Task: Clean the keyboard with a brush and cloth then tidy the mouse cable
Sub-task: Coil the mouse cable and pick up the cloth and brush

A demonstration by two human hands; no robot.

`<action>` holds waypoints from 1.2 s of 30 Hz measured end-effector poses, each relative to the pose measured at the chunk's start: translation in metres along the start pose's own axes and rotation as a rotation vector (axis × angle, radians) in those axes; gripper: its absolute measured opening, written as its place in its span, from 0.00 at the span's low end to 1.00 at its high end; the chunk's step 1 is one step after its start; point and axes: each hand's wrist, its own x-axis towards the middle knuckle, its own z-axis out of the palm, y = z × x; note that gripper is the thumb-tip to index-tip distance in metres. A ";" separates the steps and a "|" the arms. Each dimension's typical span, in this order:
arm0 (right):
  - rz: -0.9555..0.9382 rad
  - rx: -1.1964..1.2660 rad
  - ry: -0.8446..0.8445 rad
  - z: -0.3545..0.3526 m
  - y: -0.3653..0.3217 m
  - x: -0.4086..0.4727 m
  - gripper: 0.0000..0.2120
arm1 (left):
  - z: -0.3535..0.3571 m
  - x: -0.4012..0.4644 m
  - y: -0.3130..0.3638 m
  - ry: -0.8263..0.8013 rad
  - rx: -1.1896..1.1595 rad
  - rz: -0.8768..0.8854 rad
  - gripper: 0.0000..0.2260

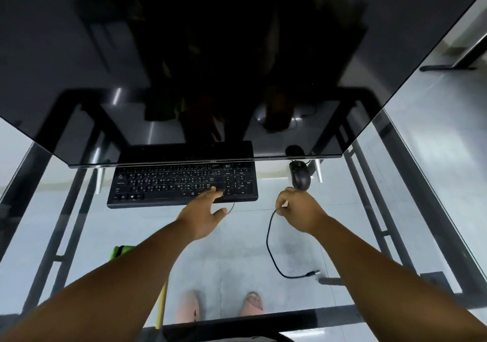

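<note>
A black keyboard (168, 186) lies on the glass desk under the lower edge of a large dark monitor. My left hand (204, 210) rests with open fingers on the keyboard's front right corner. To the right sits a black mouse (300, 175). Just in front of it my right hand (300, 210) pinches the black mouse cable (268, 239), which loops down across the glass to a plug end (312, 273). A green cloth (120, 252) shows partly behind my left forearm. A yellowish handle (160, 310) pokes out below that arm; I cannot tell whether it is the brush.
The big dark monitor (237, 65) overhangs the back of the desk and hides the keyboard's far edge. The glass desk top (79, 223) has a black metal frame (379, 225) beneath. Through the glass I see the floor and two feet in pink sandals (221, 307).
</note>
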 end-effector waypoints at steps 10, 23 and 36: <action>-0.090 0.344 0.356 -0.031 -0.091 0.017 0.08 | -0.032 -0.038 0.023 -0.140 -0.679 0.049 0.08; 0.089 0.469 0.498 -0.050 -0.133 0.052 0.08 | -0.099 -0.084 0.026 -0.449 -1.206 0.087 0.13; 0.054 0.434 -0.224 -0.037 -0.151 0.033 0.10 | -0.146 -0.071 0.029 0.296 -1.987 0.055 0.16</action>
